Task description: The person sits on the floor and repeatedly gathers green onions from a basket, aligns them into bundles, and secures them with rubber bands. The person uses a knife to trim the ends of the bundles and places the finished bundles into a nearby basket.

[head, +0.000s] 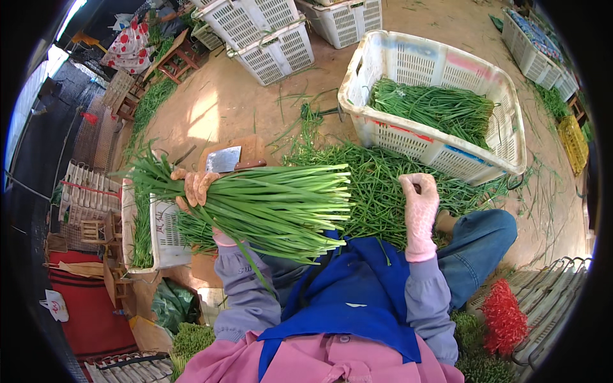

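My left hand (195,187), in a patterned glove, grips a thick bunch of garlic chives (287,206) held level above my lap. The pale cut ends point right and the leafy tips left. Over my right knee my right hand (421,196), gloved alike, is closed with thumb against fingers; I see nothing in it. Loose green stalks (378,196) lie heaped on the ground beyond the bunch. Partly behind the bunch, a cleaver (224,159) with a wooden handle rests on a wooden board (254,143).
A white plastic crate (397,117) holding green bundles (436,110) stands ahead to the right. Another crate (167,234) with greens sits at left. Stacked crates (275,57) rise at the back. Red plastic ties (504,318) hang at lower right. A person (165,16) sits at upper left.
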Motion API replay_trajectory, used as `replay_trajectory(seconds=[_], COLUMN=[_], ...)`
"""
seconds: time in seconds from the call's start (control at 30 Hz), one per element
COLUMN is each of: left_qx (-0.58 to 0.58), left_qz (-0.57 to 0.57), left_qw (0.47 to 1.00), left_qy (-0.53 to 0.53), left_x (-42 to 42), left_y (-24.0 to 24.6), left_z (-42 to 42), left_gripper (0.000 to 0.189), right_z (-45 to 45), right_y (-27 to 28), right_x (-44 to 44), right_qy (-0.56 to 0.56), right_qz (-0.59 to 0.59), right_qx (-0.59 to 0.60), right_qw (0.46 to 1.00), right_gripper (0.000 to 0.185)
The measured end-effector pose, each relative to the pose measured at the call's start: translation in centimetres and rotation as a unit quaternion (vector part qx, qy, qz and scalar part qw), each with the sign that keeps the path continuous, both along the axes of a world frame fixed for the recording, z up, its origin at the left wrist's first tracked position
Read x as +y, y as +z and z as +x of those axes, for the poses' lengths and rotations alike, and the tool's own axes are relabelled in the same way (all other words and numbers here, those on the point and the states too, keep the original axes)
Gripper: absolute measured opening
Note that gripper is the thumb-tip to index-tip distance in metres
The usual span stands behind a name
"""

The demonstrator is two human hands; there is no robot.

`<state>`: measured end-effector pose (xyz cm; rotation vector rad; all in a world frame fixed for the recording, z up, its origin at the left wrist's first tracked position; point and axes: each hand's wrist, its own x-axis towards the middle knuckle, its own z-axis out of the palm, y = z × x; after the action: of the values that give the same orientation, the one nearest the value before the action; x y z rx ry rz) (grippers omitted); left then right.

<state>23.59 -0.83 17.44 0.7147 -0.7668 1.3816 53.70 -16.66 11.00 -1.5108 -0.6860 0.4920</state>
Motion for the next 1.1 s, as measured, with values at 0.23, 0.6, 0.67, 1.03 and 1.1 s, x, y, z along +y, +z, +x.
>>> replay_trajectory(seconds=[0.23,0.6,0.67,1.03,1.1], left_qx=[-0.045,-0.051,-0.037,-0.012,0.002], left_qz=[0.177,0.280,0.268,0.092,0.053], left_qw=[0.983,0.957,0.962,0.992,0.991], left_qy=[0.010,-0.055,-0.043,0.084,0.123], left_x=[2.6,1.9,2.0,1.6,1.4], left_y=[1.0,3.7,3.4,-0.1,-0.2], left_z=[-1.1,0.2,0.0,-3.5,-3.4], left_gripper=[0.043,0.047,0.044,0.043,0.044], right_z=[-6.4,-8.7,-8.9,-1.3,0.2], right_y=[4.1,2.3,2.5,3.5,3.0], right_x=[-1.2,1.9,1.8,-4.8,-5.3], right_qy=[0.257,0.314,0.305,0.033,-0.050], right_qz=[0.013,-0.104,-0.085,-0.061,-0.175], right_qx=[-0.037,0.466,0.405,-0.104,-0.354], right_qw=[0.966,0.821,0.858,0.992,0.917], right_gripper=[0.018,0.028,0.018,0.009,0.023])
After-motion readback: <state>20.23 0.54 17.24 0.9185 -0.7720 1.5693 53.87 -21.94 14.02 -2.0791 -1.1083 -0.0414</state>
